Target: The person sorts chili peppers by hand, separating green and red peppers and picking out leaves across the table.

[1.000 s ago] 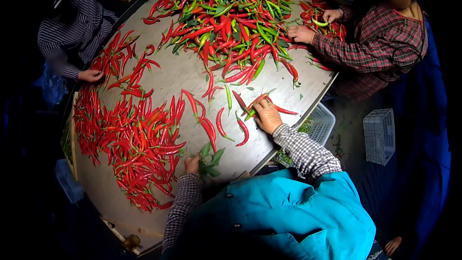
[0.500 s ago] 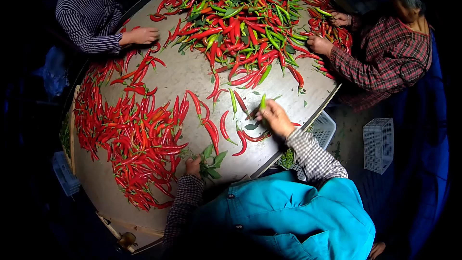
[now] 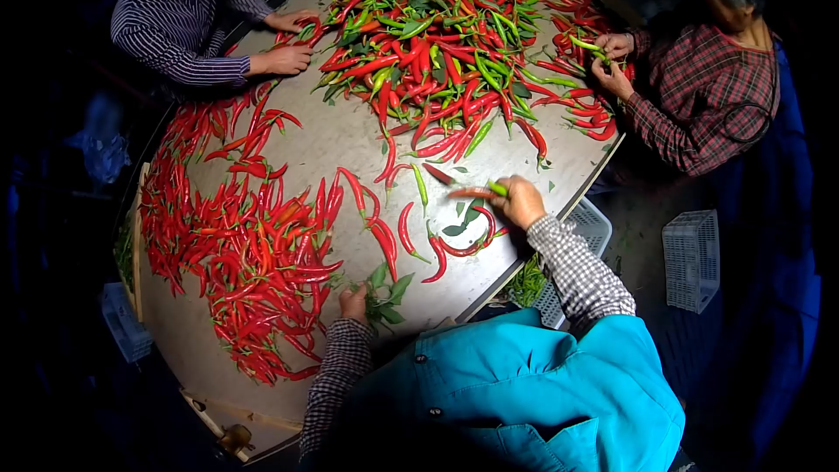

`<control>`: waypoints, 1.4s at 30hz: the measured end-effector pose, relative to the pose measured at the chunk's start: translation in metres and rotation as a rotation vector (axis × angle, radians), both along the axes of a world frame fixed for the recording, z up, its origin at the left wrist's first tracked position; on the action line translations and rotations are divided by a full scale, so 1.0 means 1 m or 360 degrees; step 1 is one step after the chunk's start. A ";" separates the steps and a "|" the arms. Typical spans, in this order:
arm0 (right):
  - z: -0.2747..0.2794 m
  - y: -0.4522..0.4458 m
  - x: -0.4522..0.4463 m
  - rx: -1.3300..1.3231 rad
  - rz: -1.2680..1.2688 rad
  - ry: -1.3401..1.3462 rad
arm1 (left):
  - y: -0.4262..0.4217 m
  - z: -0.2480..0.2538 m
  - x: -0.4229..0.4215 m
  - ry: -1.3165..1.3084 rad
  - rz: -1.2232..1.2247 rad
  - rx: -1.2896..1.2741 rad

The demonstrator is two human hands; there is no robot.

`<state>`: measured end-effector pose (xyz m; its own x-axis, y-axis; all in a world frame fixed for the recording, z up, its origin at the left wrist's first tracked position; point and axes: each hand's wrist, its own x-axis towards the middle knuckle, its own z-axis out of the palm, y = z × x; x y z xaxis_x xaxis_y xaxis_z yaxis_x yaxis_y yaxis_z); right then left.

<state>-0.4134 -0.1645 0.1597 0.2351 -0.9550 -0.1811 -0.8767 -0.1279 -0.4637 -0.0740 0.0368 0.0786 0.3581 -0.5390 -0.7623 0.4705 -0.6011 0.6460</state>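
Observation:
My left hand [image 3: 353,304] is closed around a bunch of green leaves [image 3: 386,299] low over the near side of the table. Out to the right, my right hand [image 3: 523,203] is closed on a green chili pepper [image 3: 498,188]. A blurred red chili pepper [image 3: 468,193] sticks out leftward from the same fingers. Below that hand, a curved red chili [image 3: 461,251] and a loose dark leaf [image 3: 454,230] lie on the tabletop. Between my hands are several scattered red chilies, among them a curved one [image 3: 405,227].
A mixed chili heap [image 3: 437,61] covers the table's far side; a red chili pile [image 3: 253,271] lies left. One co-worker's hands [image 3: 288,59] are far left, another's [image 3: 614,70] far right. White crates [image 3: 590,223] stand below the right edge.
My right hand has moved slightly right and now has a red chili along with the green one. My left hand stays put. Both co-workers' hands have shifted among the chilies.

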 end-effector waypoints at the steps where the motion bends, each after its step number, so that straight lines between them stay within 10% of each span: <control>1: 0.000 0.009 0.000 0.0118 0.0218 -0.0240 | -0.002 0.002 -0.001 0.0004 0.0002 0.0000; 4: -0.006 0.041 0.001 0.0094 0.0258 -0.0593 | -0.004 0.005 -0.001 -0.0011 0.0008 0.0091; 10: -0.015 0.079 0.015 0.0230 -0.0082 -0.0006 | 0.004 0.005 -0.003 0.0013 0.0141 0.0042; 18: -0.047 0.117 0.106 0.0091 0.0747 -0.1068 | 0.055 -0.022 0.024 0.0215 0.0422 0.0032; 24: -0.022 0.045 0.042 -0.0044 -0.0068 -0.0198 | 0.064 -0.008 0.047 0.0239 0.0744 -0.0116; 30: -0.064 0.044 0.050 -0.0139 0.0096 0.0006 | 0.008 0.049 -0.013 0.0594 -0.0074 -0.0283; 42: -0.010 0.058 0.102 0.0568 0.0600 -0.1043 | -0.053 0.036 -0.072 0.0973 0.0098 -0.0136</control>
<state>-0.3118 -0.1060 0.1499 0.6904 -0.7024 -0.1731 -0.3433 -0.1074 -0.9331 -0.1463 -0.0157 0.1147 -0.0970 -0.5994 -0.7945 0.8029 -0.5189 0.2935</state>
